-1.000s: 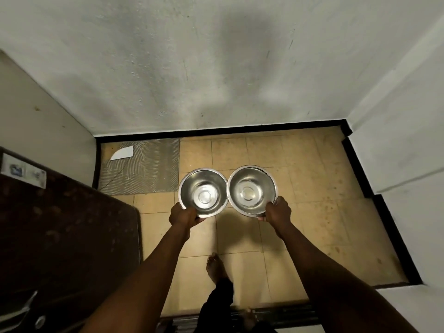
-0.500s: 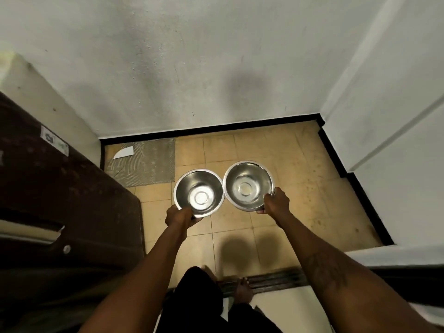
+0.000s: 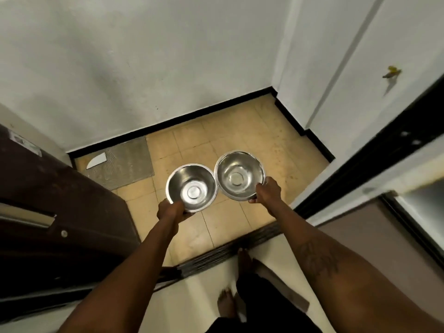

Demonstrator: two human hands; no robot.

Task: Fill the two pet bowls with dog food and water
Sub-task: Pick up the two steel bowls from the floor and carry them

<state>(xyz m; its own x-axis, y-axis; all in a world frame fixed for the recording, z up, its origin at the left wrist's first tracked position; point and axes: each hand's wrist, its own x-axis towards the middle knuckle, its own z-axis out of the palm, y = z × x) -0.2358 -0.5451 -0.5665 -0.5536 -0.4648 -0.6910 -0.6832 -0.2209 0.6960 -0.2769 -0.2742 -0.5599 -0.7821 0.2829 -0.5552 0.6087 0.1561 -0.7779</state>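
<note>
Head view: two steel bowls are held out side by side above the tiled floor, rims just touching. The left hand has its grip clenched on the near rim of the left bowl. The right hand has its grip grasping the near-right rim of the right bowl, which sits slightly farther out. There's a brown door on the left and a grey mat at far left.

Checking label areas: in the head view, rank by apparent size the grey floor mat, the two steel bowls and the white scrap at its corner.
1. grey floor mat
2. left bowl and right bowl, too alike to rank
3. white scrap
</note>
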